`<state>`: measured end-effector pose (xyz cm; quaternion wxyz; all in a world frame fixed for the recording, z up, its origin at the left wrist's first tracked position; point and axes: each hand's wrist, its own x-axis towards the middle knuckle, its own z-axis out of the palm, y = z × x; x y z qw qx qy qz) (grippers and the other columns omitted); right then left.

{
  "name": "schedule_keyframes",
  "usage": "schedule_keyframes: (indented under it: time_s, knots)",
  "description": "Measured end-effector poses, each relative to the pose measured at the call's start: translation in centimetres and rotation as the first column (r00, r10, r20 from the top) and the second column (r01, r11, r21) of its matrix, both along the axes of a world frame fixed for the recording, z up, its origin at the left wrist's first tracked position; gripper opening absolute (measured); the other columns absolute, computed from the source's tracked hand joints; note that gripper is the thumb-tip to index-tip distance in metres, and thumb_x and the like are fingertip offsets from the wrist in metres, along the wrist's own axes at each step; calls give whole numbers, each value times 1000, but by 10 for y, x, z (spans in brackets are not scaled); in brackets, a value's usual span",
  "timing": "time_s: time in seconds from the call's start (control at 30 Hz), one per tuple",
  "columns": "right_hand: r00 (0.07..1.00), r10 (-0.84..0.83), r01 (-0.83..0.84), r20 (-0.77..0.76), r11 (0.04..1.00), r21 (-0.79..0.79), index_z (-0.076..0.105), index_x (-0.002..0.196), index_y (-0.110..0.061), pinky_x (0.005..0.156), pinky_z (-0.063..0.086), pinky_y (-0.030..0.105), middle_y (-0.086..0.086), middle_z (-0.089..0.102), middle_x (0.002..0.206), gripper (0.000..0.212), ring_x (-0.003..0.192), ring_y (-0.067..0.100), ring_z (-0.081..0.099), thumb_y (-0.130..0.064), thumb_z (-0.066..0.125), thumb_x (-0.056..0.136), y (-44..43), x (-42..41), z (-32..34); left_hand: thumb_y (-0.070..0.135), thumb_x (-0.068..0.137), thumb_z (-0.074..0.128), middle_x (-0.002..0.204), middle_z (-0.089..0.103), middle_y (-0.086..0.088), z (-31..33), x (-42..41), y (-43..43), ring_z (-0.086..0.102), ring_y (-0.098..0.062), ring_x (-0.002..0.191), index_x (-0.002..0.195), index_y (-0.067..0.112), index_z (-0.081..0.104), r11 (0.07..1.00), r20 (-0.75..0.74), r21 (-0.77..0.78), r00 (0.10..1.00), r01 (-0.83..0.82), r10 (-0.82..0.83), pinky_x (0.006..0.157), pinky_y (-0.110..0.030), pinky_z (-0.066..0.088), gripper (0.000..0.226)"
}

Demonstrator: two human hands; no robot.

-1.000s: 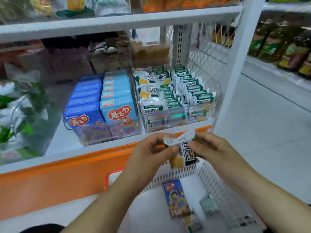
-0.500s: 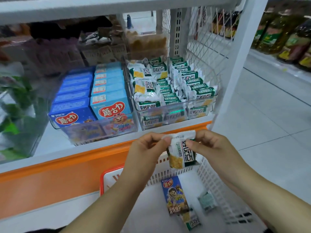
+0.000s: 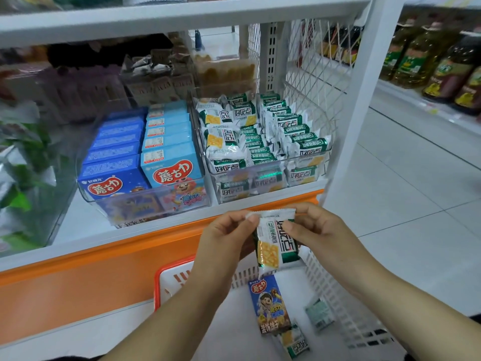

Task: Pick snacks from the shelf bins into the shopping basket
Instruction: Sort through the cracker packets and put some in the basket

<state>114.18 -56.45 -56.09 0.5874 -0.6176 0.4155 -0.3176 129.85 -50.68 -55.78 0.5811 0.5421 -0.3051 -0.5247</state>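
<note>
Three snacks lie on the bottom of the white shopping basket (image 3: 346, 303), nearest the camera: a dark blue biscuit box (image 3: 270, 304) lying flat, a green-and-white cracker pack (image 3: 295, 341) touching its near end, and a small pale packet (image 3: 319, 314) just to the right, apart from both.

Above the basket's far wall, both bare hands hold one more cracker packet (image 3: 276, 246). The left grip (image 3: 221, 246) pinches the packet's top left corner between thumb and forefinger, the other fingers curled. The right grip (image 3: 320, 230) pinches its upper right edge, thumb on the printed face. The packet hangs upright, its crimped seam on top and its lower end over the basket's inside.

Behind the hands runs the orange shelf front (image 3: 104, 269), with a white shelf board above it. On that board stand two clear bins side by side. The right bin (image 3: 322, 162) is filled with rows of the same green-and-white cracker packets (image 3: 260, 136). The left bin (image 3: 86, 194) holds two rows of boxes, dark blue boxes (image 3: 114, 178) on the left and light blue boxes (image 3: 169, 162) on the right. Blurred packages stand farther back on the shelf.

Beyond the white mesh side panel (image 3: 312, 63), across a pale tiled floor (image 3: 416, 204), another shelf carries bottles of oil (image 3: 429, 56).
</note>
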Motion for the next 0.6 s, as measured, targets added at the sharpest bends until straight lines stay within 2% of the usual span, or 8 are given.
schedule_keyframes:
  time_s: [0.07,0.13,0.17,0.23,0.33,0.43,0.5,0.6]
  knots:
    - [1000,15,-15,-3,1000,11,65,105,-24,83,54,35,-6,74,98,18,94,12,69,-20,63,88,-1,0,0,15,89,58,81,73,-12,2,0,-1,70,-17,67,84,6,64,999,-54,37,999,-1,3,55,-20,53,12]
    - [995,96,-94,-35,994,56,65,109,-25,84,55,34,-7,73,102,32,96,12,69,-33,68,79,-2,0,1,16,89,57,80,73,-12,2,1,-2,69,-17,66,83,6,64,998,-68,57,998,-9,13,53,-19,52,13]
    - [987,144,-138,-73,987,77,66,110,-26,84,55,32,-8,73,103,35,97,11,69,-34,69,77,-2,0,2,17,88,57,82,73,-12,2,2,-3,69,-17,67,83,7,64,998,-69,62,998,-10,14,54,-20,51,13]
    - [980,168,-157,-108,982,104,68,109,-25,85,54,32,-7,74,101,27,95,11,69,-27,69,81,-1,0,3,21,89,56,89,74,-12,2,4,-4,70,-18,75,88,8,66,997,-87,82,996,14,-7,60,-23,53,16]
    - [999,33,-27,-41,989,148,70,103,-19,93,52,44,-1,75,96,25,92,18,71,-26,68,79,-7,-2,3,32,87,55,104,73,-7,1,8,-6,69,-21,97,111,11,67,982,-117,146,988,117,-100,82,-35,53,33]
    - [997,-77,70,20,967,245,70,102,-14,98,47,52,6,75,96,33,93,30,70,-31,67,75,-13,-5,2,28,83,62,102,74,-9,2,8,-6,70,-19,93,113,6,64,956,-158,212,973,201,-169,87,-37,55,37]
    - [993,-98,73,67,950,302,69,105,-11,96,49,48,9,74,99,35,93,31,70,-29,67,75,-15,-7,2,24,73,68,98,74,-10,1,8,-4,70,-19,90,107,3,64,956,-144,219,976,193,-164,85,-35,56,40]
    - [984,-116,62,136,936,348,67,109,-6,80,56,37,11,73,102,44,91,26,70,-28,66,71,-12,-7,3,24,67,71,94,75,-8,0,8,-3,71,-19,91,101,5,65,968,16,196,986,159,-165,83,-34,56,39]
